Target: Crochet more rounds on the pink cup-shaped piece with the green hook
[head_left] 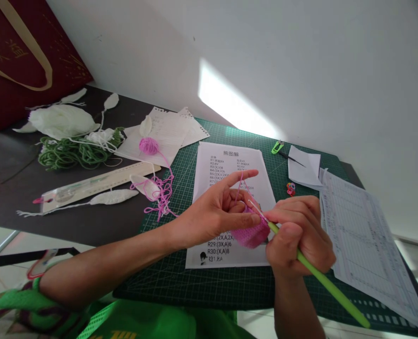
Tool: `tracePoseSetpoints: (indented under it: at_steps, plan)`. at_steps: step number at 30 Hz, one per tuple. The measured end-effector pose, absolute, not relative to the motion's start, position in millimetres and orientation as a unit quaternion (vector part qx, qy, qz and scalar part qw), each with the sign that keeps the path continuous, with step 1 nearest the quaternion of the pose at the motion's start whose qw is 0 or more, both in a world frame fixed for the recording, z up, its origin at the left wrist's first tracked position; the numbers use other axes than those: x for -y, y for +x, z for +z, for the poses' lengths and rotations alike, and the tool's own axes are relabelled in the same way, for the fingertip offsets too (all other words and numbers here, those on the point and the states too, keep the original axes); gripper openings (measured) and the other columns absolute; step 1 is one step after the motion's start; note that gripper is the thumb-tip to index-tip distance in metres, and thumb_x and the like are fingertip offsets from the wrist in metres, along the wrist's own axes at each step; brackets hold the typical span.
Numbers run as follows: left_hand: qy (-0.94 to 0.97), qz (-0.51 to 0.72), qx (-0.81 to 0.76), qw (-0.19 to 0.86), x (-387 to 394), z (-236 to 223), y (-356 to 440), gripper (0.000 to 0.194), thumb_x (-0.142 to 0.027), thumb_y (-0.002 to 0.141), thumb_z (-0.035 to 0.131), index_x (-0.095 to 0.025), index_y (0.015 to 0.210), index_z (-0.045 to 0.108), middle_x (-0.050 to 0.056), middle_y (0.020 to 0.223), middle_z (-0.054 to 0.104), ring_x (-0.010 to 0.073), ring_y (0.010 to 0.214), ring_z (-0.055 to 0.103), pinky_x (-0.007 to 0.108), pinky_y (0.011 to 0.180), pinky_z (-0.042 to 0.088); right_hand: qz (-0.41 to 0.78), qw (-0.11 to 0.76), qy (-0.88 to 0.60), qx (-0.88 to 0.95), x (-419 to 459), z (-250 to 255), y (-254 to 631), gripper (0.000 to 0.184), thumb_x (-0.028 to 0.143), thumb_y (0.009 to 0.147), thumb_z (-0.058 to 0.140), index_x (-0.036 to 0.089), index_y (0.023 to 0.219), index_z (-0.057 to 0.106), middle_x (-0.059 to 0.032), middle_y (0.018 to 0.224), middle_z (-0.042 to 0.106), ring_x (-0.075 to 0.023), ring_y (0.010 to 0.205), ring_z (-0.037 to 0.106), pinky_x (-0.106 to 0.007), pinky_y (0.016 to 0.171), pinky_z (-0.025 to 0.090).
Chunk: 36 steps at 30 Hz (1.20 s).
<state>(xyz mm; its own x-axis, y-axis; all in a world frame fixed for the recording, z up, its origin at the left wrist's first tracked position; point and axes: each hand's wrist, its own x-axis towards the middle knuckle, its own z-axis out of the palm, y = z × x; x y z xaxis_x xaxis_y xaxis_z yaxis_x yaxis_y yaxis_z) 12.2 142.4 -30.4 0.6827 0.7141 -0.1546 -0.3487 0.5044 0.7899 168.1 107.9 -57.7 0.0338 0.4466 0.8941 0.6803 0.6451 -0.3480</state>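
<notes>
A small pink crochet piece [248, 234] is pinched between the thumb and fingers of my left hand [217, 207]. Pink yarn [242, 179] runs over my raised left index finger down to the work. My right hand [302, 230] grips a crochet hook [331, 285] with a green handle, its metal tip close beside the pink piece. Whether the tip sits inside a stitch I cannot tell. Beneath both hands lies a printed pattern sheet [230, 256]. The yarn trails from loose tangles [161, 195] and a pink ball [148, 146] on the left.
Under the sheet is a green cutting mat [180, 282]. On the left lie a ruler [99, 186], green yarn [63, 153], a white bundle [62, 121] and white leaf-shaped pieces. Green snips [277, 147], stitch markers [290, 189] and written papers [360, 235] are on the right.
</notes>
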Motion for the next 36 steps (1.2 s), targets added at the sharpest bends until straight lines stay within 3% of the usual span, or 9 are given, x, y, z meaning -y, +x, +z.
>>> tracePoseSetpoints:
  at_steps: [2,4,6,9,13,22,29,36]
  plan:
    - [0.362,0.334,-0.223,0.841,-143,-31,13,0.069,-0.009,0.080,0.072,-0.017,0.142,0.043,0.002,0.090,0.065,0.0094,0.072,0.057,0.021,0.066,0.043,-0.100,0.605,-0.408,0.677,-108,-58,167,0.030,0.022,0.095,0.045,0.018,0.068,0.059,0.0002,0.056,0.056,-0.0134,0.057,0.052,-0.034,0.061,0.043]
    - [0.329,0.333,-0.217,0.857,-145,-31,12,0.058,-0.013,0.084,0.069,-0.014,0.138,0.049,0.005,0.096,0.066,0.0084,0.072,0.056,0.020,0.067,0.043,-0.098,0.617,-0.405,0.668,-109,-57,167,0.031,0.022,0.095,0.045,0.018,0.067,0.058,0.0002,0.055,0.054,-0.0130,0.056,0.052,-0.034,0.061,0.042]
    - [0.282,0.331,-0.229,0.871,-147,-31,12,0.044,-0.015,0.089,0.064,-0.013,0.132,0.055,0.004,0.097,0.066,0.0023,0.057,0.044,0.017,0.060,0.038,-0.095,0.623,-0.403,0.663,-110,-57,167,0.032,0.023,0.095,0.045,0.017,0.066,0.057,-0.0003,0.055,0.053,-0.0133,0.058,0.053,-0.034,0.061,0.042]
    - [0.232,0.342,-0.251,0.875,-149,-31,12,0.031,-0.012,0.091,0.059,-0.011,0.122,0.063,-0.001,0.082,0.062,0.0010,0.049,0.028,0.016,0.054,0.030,-0.104,0.619,-0.401,0.667,-110,-57,168,0.034,0.026,0.097,0.044,0.016,0.068,0.057,-0.0008,0.056,0.054,-0.0137,0.059,0.054,-0.034,0.063,0.042]
    - [0.268,0.333,-0.256,0.867,-147,-33,11,0.027,-0.015,0.088,0.064,-0.010,0.115,0.068,-0.003,0.067,0.053,0.0054,0.058,0.041,0.017,0.059,0.032,-0.150,0.613,-0.412,0.657,-110,-58,171,0.034,0.030,0.098,0.044,0.017,0.069,0.057,-0.0003,0.056,0.054,-0.0140,0.058,0.054,-0.035,0.062,0.042]
    - [0.408,0.307,-0.263,0.819,-143,-37,11,0.031,-0.031,0.089,0.063,-0.014,0.115,0.066,-0.004,0.067,0.045,0.0105,0.061,0.036,0.025,0.061,0.027,-0.188,0.583,-0.422,0.669,-115,-59,180,0.033,0.026,0.098,0.040,0.018,0.073,0.060,-0.0011,0.058,0.056,-0.0155,0.060,0.054,-0.035,0.064,0.042]
    - [0.379,0.344,-0.316,0.799,-144,-34,11,0.035,-0.030,0.087,0.064,-0.014,0.118,0.065,-0.002,0.072,0.050,0.0111,0.065,0.040,0.026,0.064,0.030,-0.068,0.632,-0.433,0.639,-119,-55,177,0.033,0.023,0.096,0.041,0.020,0.068,0.058,0.0003,0.058,0.056,-0.0149,0.059,0.052,-0.036,0.066,0.041]
    - [0.394,0.368,-0.309,0.784,-145,-35,13,0.032,-0.030,0.092,0.059,-0.015,0.120,0.062,-0.001,0.074,0.055,0.0107,0.070,0.045,0.024,0.068,0.034,0.171,0.647,-0.434,0.604,-118,-57,177,0.039,0.027,0.098,0.042,0.020,0.065,0.063,0.0008,0.057,0.052,-0.0134,0.062,0.049,-0.032,0.061,0.036]
